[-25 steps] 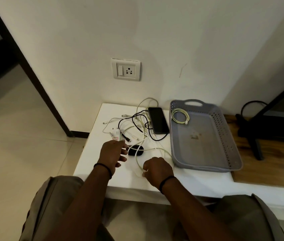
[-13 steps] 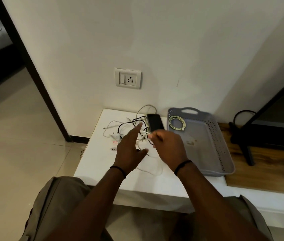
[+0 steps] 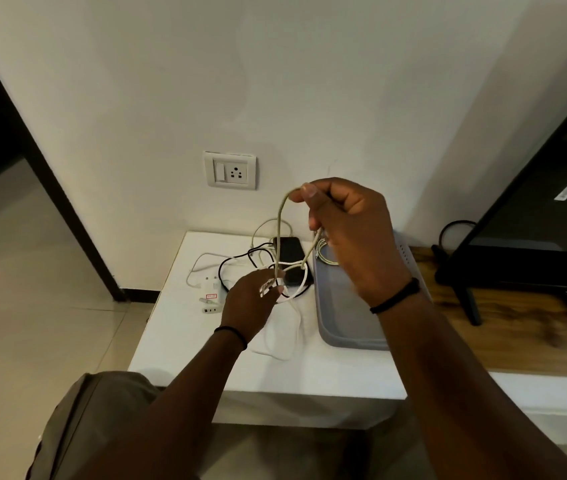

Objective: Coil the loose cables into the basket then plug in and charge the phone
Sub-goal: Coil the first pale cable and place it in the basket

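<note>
The right hand (image 3: 351, 237) is raised well above the counter (image 3: 310, 375), back of the hand toward the camera, wrist bent, a black band round the wrist. Its grip is a pinch: thumb and forefinger press on the top of a pale braided cable (image 3: 280, 230), which arches over at the thumb and hangs in two strands, one straight down to the left hand, the other slanting down from under the curled fingers.

The left hand (image 3: 252, 299) is low, below and to the left of the right grip, forearm stretched forward, also with a black wristband. Its fingers are curled round the lower part of the same cable; how tightly that grip closes cannot be told.

Just beyond the left grip lies the tangle of loose cables (image 3: 240, 268), black and white, and the dark phone (image 3: 289, 258) flat on the counter, partly behind the hanging strands. To the left of that grip are two small white plug adapters (image 3: 211, 294); one bears a red-edged label whose writing is too small to read.

Below the right grip stands the grey basket (image 3: 348, 320), with a coiled pale cable (image 3: 327, 256) in its far corner, mostly hidden by the hand.

On the wall, left of the raised grip, is a white switch-and-socket plate (image 3: 230, 170). Far to the right stands a television (image 3: 535, 220), its stickers illegible.
</note>
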The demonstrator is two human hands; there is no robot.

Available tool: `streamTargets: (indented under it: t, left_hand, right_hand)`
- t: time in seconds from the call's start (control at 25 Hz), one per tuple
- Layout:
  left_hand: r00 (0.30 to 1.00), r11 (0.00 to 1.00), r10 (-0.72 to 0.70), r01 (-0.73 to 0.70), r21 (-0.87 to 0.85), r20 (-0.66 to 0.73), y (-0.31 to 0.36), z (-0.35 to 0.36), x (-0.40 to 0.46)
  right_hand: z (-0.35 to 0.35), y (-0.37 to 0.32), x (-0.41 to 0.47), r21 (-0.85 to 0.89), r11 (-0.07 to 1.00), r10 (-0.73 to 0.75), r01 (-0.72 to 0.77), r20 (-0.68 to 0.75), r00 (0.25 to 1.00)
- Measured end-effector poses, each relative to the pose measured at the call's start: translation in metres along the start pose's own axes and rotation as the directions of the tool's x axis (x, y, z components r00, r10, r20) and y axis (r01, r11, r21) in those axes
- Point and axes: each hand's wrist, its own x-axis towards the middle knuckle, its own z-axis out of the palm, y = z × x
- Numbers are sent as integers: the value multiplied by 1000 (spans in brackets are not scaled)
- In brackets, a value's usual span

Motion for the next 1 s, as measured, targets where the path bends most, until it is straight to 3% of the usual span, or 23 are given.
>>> streamTargets:
  t: [0.16,0.24,0.52,0.76,1.0]
  left_hand:
    - [998,994,-40,34,104,52,3,-2,5]
    - [999,997,-10,8,74,35,9,-3,4]
    - [994,983,13,-33,-181,-112,26,-8,1]
    - [998,858,16,-43,-512,-58,59,-31,-4]
    - [993,787,108,-116,-605,-51,103,-71,-5]
  right_hand:
    - [-9,-21,-7,338,940,42,-45,15,999]
    - [-17,-31,-8,417,907,42,-54,37,998]
    - [-40,-36,-11,409,912,14,-2,-26,1000]
    - [-42,24,-36,379,916,182,-134,-94,979]
    - [-45,70,-69,422,868,355,-261,-160,921]
